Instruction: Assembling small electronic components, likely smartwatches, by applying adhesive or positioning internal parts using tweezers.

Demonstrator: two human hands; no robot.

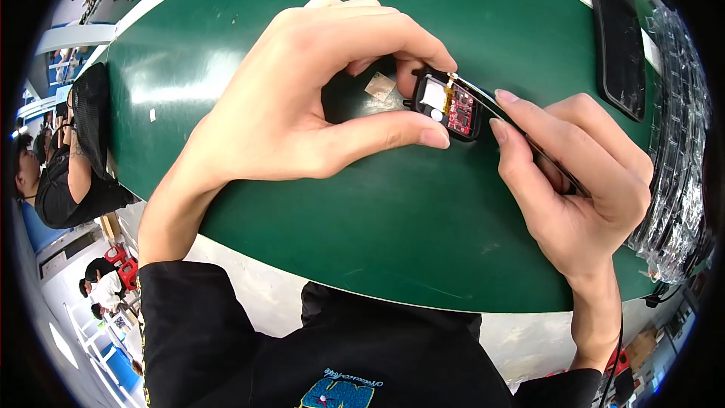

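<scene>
My left hand (302,91) grips a small open black plastic case (473,134) by its edges, thumb below and fingers above. Inside the case are a red circuit board (462,112), a white block (434,96) and a strip of yellowish tape. My right hand (581,174) is closed around slim dark tweezers (483,97) with a shiny tip. That tip reaches the upper edge of the case, near the end of the yellowish strip. Whether it touches a part there I cannot tell.
A small clear square piece (380,86) and a white scrap (152,115) lie on the green table (362,234). On the far right are a black flat panel (619,45) and stacked clear plastic trays (676,151). Another person (64,174) sits at the left edge.
</scene>
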